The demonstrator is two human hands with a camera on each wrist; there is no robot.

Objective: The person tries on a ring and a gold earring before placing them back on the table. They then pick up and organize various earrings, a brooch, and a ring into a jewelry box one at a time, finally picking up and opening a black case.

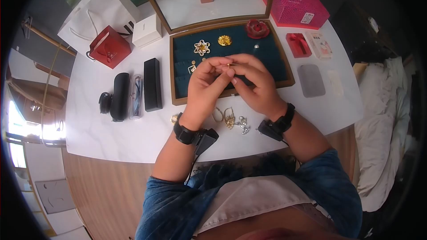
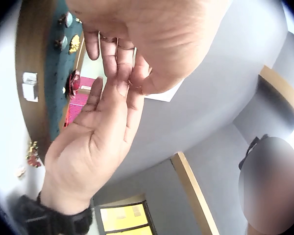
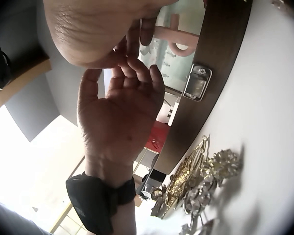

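The left hand (image 1: 205, 84) and right hand (image 1: 259, 83) pinch a tiny gold piece (image 1: 229, 65) over the case (image 1: 172, 72), probably because it is too fine for one; loose jewellery (image 1: 229, 121) lies by the surface's (image 1: 102, 138) near edge, likely for reach

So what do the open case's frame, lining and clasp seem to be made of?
The frame looks like wood: brown, smooth, possibly varnished. The lining is dark green and matte, perhaps velvet or felt. The clasp seems to be polished metal, silvery with bright glints.
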